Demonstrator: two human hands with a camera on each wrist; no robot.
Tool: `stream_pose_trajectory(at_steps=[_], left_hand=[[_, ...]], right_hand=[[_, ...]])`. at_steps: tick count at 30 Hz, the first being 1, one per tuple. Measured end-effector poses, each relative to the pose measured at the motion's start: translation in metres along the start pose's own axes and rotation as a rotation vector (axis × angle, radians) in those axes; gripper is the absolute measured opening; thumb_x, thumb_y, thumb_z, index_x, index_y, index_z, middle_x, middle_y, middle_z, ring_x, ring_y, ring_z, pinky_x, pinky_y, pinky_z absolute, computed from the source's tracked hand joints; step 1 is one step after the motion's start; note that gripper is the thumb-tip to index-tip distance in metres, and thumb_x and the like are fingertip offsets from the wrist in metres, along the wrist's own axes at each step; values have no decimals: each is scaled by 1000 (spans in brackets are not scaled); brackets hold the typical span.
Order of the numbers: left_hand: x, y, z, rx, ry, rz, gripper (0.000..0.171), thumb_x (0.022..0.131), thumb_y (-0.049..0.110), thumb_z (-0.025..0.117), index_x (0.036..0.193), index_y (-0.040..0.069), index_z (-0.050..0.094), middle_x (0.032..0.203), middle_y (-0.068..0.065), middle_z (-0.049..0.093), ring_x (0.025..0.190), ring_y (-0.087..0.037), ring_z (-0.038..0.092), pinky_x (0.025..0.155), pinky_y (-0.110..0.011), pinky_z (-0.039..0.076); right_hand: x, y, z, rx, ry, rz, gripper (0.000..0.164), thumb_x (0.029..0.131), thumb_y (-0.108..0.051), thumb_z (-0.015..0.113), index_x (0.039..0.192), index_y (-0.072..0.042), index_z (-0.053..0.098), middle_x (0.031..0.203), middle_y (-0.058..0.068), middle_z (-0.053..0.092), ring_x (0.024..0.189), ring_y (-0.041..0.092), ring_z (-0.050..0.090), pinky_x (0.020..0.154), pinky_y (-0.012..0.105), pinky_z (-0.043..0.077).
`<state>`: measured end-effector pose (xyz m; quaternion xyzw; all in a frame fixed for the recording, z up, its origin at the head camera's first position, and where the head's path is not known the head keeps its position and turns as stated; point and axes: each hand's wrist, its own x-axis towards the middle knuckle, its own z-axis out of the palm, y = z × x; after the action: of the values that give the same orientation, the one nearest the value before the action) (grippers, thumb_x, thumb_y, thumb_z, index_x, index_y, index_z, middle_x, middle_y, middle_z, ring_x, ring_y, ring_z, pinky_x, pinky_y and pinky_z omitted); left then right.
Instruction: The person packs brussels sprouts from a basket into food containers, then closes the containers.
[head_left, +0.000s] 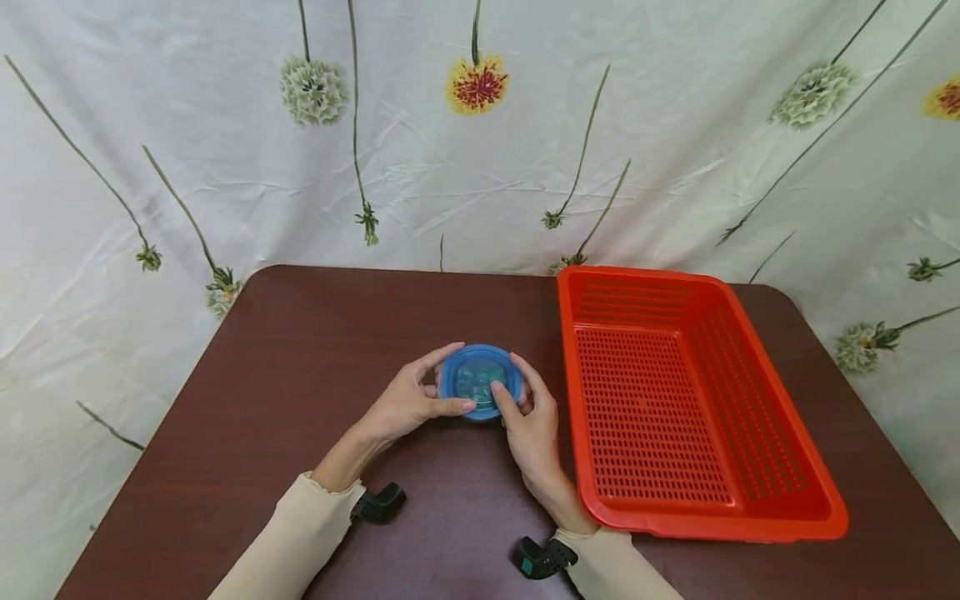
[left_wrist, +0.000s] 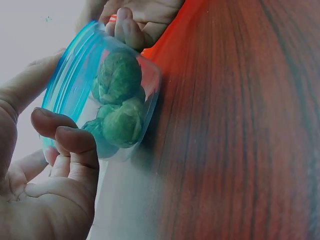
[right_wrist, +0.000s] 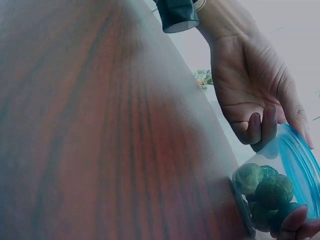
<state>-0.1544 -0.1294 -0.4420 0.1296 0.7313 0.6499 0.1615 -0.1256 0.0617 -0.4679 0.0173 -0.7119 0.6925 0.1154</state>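
Observation:
A small clear plastic container with a round blue lid [head_left: 467,360] is between both hands, near the middle of the table. Several green Brussels sprouts [left_wrist: 122,126] show through its side in both wrist views. My left hand [head_left: 405,402] grips the left rim, its thumb lying along the lid's near edge and its other fingers bent beneath. From the right, my right hand [head_left: 536,425] holds the opposite side, thumb over the lid's edge. The lid looks seated on the container [right_wrist: 245,200]. Whether its base touches the table cannot be told.
A large red plastic basket [head_left: 652,417] with slotted walls stands on the right of the dark brown table [head_left: 322,333], close beside the right forearm. Behind the table hangs a white cloth [head_left: 420,167] printed with flowers. Each wrist wears a black band [head_left: 378,502].

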Motion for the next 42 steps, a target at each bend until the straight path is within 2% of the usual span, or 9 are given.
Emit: stream_pose_trajectory(at_steps=[6, 12, 16, 23, 32, 35, 42], left_hand=[[1, 1, 2, 6, 4, 6, 88, 85, 14, 82, 158, 12, 30, 100, -10, 49, 71, -15, 63, 63, -26, 45], [3, 1, -1, 1, 11, -1, 58, 103, 15, 58, 157, 15, 35, 96, -8, 43, 61, -15, 53, 65, -29, 45], [3, 0, -2, -21, 16, -9, 53, 106, 16, 52, 156, 14, 35, 93, -7, 43, 62, -15, 53, 67, -29, 44], [2, -1, -3, -181, 24, -48, 52, 107, 12, 48, 157, 12, 33, 89, -3, 41, 62, -13, 49, 64, -25, 43], [1, -3, -2, -334, 41, -99, 53, 107, 11, 48, 157, 14, 33, 91, -2, 40, 60, -12, 50, 62, -23, 43], [1, -2, 2, -300, 63, -101, 53, 107, 12, 49, 157, 15, 34, 92, -2, 39, 60, -13, 51, 62, -23, 43], [7, 0, 6, -64, 95, -47, 55, 105, 18, 55, 156, 14, 35, 92, -2, 47, 66, -15, 55, 66, -27, 48]], right_hand=[[1, 0, -2, 21, 8, 11, 43, 98, -7, 65, 140, -6, 56, 76, 2, 38, 55, 5, 45, 54, 17, 40], [2, 0, -3, 16, 30, 20, 44, 97, -7, 65, 140, -5, 56, 75, 2, 39, 55, 6, 45, 54, 17, 41], [1, 0, -3, 21, 34, 21, 46, 97, -6, 65, 142, -4, 55, 73, 2, 40, 54, 5, 45, 54, 17, 39], [0, -1, 0, 53, 24, 15, 49, 97, -5, 65, 143, 1, 52, 68, 0, 42, 53, 5, 44, 52, 16, 38], [-2, -1, 1, 61, 20, 26, 48, 97, -5, 65, 144, -1, 52, 69, 0, 41, 53, 5, 44, 53, 17, 38], [0, -1, -1, 49, 11, 24, 48, 97, -6, 65, 143, -1, 52, 70, 1, 41, 53, 7, 45, 53, 17, 39], [0, -4, -7, 11, 46, 61, 47, 100, -12, 62, 146, -8, 50, 76, 3, 43, 55, 12, 44, 55, 20, 39]])
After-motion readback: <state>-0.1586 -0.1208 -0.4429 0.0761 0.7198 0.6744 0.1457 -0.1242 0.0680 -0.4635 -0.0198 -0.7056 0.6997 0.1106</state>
